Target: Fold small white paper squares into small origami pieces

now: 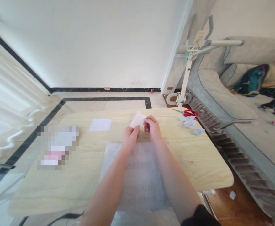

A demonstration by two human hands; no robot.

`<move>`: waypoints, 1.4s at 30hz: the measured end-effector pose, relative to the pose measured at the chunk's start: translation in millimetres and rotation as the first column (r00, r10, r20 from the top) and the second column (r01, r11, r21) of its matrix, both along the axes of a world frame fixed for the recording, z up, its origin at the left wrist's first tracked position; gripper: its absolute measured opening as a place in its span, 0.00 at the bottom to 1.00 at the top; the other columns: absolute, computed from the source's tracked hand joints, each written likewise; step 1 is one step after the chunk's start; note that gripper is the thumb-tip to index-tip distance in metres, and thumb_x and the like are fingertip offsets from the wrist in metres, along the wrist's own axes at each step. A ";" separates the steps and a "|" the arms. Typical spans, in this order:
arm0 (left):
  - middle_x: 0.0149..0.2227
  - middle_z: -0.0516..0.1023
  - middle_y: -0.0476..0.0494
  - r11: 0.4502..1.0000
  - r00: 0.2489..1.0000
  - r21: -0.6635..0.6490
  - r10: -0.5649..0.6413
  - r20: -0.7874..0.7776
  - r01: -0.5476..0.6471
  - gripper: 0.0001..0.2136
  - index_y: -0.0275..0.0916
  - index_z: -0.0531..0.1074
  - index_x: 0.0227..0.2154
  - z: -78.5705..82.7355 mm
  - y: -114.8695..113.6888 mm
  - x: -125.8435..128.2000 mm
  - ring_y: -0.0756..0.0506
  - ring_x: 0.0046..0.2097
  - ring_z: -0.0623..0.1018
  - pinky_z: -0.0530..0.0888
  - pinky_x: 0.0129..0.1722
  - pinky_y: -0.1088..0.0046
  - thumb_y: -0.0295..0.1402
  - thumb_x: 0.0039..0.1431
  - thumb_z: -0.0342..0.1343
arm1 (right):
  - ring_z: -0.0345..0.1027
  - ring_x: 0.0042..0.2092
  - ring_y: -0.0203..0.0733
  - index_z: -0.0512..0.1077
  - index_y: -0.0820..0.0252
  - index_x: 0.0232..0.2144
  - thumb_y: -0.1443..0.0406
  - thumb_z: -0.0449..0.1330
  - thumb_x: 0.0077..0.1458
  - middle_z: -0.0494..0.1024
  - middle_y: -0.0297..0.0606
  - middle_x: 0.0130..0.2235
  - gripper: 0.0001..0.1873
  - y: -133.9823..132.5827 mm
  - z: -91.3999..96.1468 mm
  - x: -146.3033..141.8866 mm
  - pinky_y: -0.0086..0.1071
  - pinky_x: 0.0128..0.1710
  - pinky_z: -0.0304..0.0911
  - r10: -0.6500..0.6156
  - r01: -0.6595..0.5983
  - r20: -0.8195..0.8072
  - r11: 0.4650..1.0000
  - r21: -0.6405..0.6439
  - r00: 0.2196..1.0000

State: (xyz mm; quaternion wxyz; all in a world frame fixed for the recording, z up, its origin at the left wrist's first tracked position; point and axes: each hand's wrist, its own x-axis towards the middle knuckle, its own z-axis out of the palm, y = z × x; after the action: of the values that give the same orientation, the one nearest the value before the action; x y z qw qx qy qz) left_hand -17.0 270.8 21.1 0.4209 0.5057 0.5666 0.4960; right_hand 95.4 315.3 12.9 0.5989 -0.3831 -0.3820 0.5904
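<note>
Both hands are over the far middle part of a light wooden table (85,182). A small pale pinkish piece of paper (137,119) is pinched in my left hand (131,135), thumb on top. At the paper's right edge, the curled fingers of my right hand (152,126) also grip it. Below my forearms lies a large sheet with faint lines of print (139,175). To the left of my hands a white rectangular piece of paper (100,125) rests flat on the table.
Red-handled scissors (190,114) and crumpled paper scraps (189,121) lie at the table's far right. A blurred-out object (59,146) sits on the left. A grey sofa (231,94) with a person and a teal backpack (252,80) stands at right, beside a white exercise frame (186,72).
</note>
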 end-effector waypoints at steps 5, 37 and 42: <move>0.12 0.65 0.50 1.000 1.000 -0.021 -0.011 -0.019 0.010 0.18 0.37 0.67 0.13 -1.6 0.8 -0.1 0.51 0.18 0.66 0.62 0.21 0.76 0.40 0.55 0.51 | 0.49 0.14 0.28 0.61 0.57 0.19 0.65 0.59 0.44 0.63 0.24 0.14 0.09 0.5 -1.4 0.2 0.24 0.13 0.40 -0.004 0.004 -0.002 1.000 -0.012 1.000; 0.14 0.64 0.52 0.993 0.993 0.040 0.112 0.024 -0.113 0.12 0.39 0.63 0.16 8.6 0.5 -0.9 0.51 0.19 0.66 0.61 0.21 0.76 0.33 0.53 0.50 | 0.48 0.15 0.29 0.63 0.57 0.21 0.57 0.56 0.50 0.61 0.25 0.16 0.12 3.1 -7.3 -3.7 0.26 0.13 0.41 -0.112 0.124 0.178 0.991 -0.059 0.978; 0.13 0.63 0.53 0.985 0.980 0.023 0.166 0.113 -0.170 0.12 0.40 0.61 0.15 7.5 2.2 -2.5 0.52 0.18 0.65 0.62 0.20 0.77 0.32 0.52 0.48 | 0.55 0.21 0.31 0.68 0.56 0.37 0.61 0.58 0.50 0.68 0.29 0.26 0.10 2.2 -10.8 -1.5 0.27 0.20 0.54 -0.282 0.237 0.382 0.958 0.161 0.880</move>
State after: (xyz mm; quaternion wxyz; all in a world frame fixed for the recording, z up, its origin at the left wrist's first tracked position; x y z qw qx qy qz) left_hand -19.5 272.9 28.7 0.3999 0.4346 0.5749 0.5663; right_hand 94.0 317.5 2.1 0.6016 -0.5104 -0.4733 0.3918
